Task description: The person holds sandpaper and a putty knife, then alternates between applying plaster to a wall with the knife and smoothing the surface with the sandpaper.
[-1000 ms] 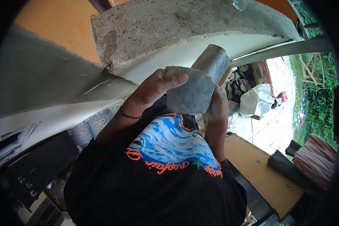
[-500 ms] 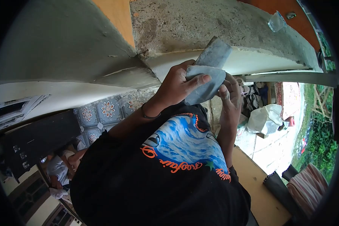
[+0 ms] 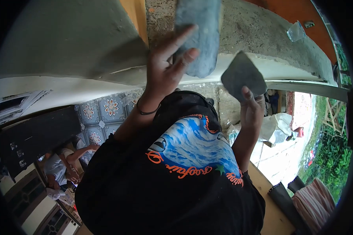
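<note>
My left hand (image 3: 166,64), slightly blurred, is at a long blue-grey slab (image 3: 202,43) with a rounded lower end. Its thumb and index finger lie across the slab's face, and the other fingers are hidden. The slab's upper end runs out of view. To the right, my right hand (image 3: 252,107) grips a flat dark grey plate (image 3: 242,74) by its lower edge, thumb on the near face. This plate tapers to a point at the top and is broad below. The plate and slab are apart.
Beyond the hands runs a rough concrete ledge (image 3: 247,33) with a clear plastic cup (image 3: 295,31) at its right. A person (image 3: 60,170) sits at lower left near flowered floor tiles (image 3: 110,107). A whitish sack (image 3: 276,127) and a striped cloth (image 3: 315,199) lie at right.
The plate and slab, held together and overlapping before, are now apart. My right hand has carried the plate right; my left hand and the slab have moved up and left.
</note>
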The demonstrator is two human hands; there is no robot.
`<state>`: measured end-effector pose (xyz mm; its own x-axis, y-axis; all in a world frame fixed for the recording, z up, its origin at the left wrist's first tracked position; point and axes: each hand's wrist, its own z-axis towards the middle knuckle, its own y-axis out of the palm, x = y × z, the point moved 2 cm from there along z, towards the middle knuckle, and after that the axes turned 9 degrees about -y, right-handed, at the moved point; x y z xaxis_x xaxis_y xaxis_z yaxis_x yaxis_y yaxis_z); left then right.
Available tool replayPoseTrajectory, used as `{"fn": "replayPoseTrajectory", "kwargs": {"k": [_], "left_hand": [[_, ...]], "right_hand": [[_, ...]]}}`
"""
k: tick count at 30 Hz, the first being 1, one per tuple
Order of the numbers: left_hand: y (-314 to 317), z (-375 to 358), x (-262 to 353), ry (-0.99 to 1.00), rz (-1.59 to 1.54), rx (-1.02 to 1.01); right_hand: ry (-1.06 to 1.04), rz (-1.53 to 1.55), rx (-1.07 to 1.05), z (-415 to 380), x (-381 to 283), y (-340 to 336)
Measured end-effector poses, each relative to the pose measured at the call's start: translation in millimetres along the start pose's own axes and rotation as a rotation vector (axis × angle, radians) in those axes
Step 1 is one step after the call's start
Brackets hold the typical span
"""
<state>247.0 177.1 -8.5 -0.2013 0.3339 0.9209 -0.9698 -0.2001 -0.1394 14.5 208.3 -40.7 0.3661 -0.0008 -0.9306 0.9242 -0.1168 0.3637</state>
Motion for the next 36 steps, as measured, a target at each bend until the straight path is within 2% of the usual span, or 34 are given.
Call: {"fn": "replayPoseTrajectory", "kwargs": {"k": [2, 3, 5, 6, 7, 8, 9, 10, 12, 15, 16, 18, 21, 22, 24, 26, 28, 30, 32, 34, 35, 36], "left_hand": [[3.2, 8.1, 22.0, -0.046, -0.326, 0.186], [15.3, 19.9, 24.0, -0.053, -0.333, 0.174], [30.9, 38.9, 20.6, 0.299, -0.613, 0.643], [28.1, 35.9, 20.9, 0.296, -0.614, 0.634], [22.4, 33.2, 23.0, 0.249, -0.367, 0.464], [17.6, 32.6, 21.9, 0.205, -0.123, 0.286], [14.6, 36.4, 17.5, 0.434, 0.350, 0.317], [15.4, 35.0, 27.2, 0.254, 0.671, 0.131], [14.9, 40.3, -6.3, 0.295, 0.709, -0.067], [30.3, 50.4, -32.6, 0.291, 0.864, -0.251], [34.9, 50.5, -38.9, 0.299, 0.857, -0.272], [42.5, 49.2, -47.7, 0.310, 0.951, -0.293], [41.1, 49.1, -51.5, 0.252, 0.902, -0.341], [41.0, 49.3, -51.0, 0.255, 0.900, -0.345], [41.4, 48.0, -48.6, 0.260, 0.933, -0.363], [40.6, 46.9, -47.0, 0.250, 0.935, -0.370], [41.7, 47.1, -46.6, 0.250, 0.927, -0.369], [41.4, 47.2, -47.0, 0.252, 0.947, -0.369], [41.3, 49.8, -45.5, 0.246, 0.946, -0.371], [41.2, 47.9, -45.2, 0.231, 0.938, -0.394], [41.5, 48.7, -45.6, 0.234, 0.946, -0.390], [41.7, 48.8, -45.9, 0.235, 0.954, -0.386]], "right_hand": [[-0.190, -0.022, 0.219, 10.1, -5.1, -15.8], [-0.290, -0.128, 0.313, 10.6, -9.8, -14.5], [-0.341, -0.178, 0.380, 13.3, 3.0, -23.3], [-0.390, -0.220, 0.433, 12.9, 7.2, -26.3], [-0.266, -0.145, 0.541, 8.7, 12.2, -14.5], [-0.230, -0.199, 0.495, 10.2, 30.7, -21.0], [-0.048, -0.198, 0.466, 9.7, 43.8, -23.4], [0.136, -0.194, 0.437, 6.6, 56.1, -24.7], [0.248, 0.089, 0.376, 0.9, 86.0, -21.4], [0.599, 0.296, 0.278, -4.6, 124.4, -1.0], [0.714, 0.373, 0.213, -5.3, 139.2, 7.9], [0.811, 0.355, 0.118, -4.9, 157.9, 31.9], [0.746, 0.324, 0.115, 8.9, 162.9, 46.8], [0.744, 0.326, 0.120, 18.9, 160.3, 40.5], [0.577, 0.430, 0.204, 44.5, 143.7, 13.3], [0.463, 0.377, 0.230, 56.2, 128.6, -4.2], [0.448, 0.331, 0.261, 58.4, 147.1, -18.0], [0.427, 0.169, 0.390, 57.3, 162.0, -19.5], [0.415, 0.091, 0.325, 50.2, 176.2, 0.7], [0.325, -0.506, 0.136, 43.4, 216.3, 2.6], [0.323, -0.509, 0.147, 49.5, 220.4, -4.4], [0.213, -0.949, -0.100, 59.0, 215.1, -5.4]]}}
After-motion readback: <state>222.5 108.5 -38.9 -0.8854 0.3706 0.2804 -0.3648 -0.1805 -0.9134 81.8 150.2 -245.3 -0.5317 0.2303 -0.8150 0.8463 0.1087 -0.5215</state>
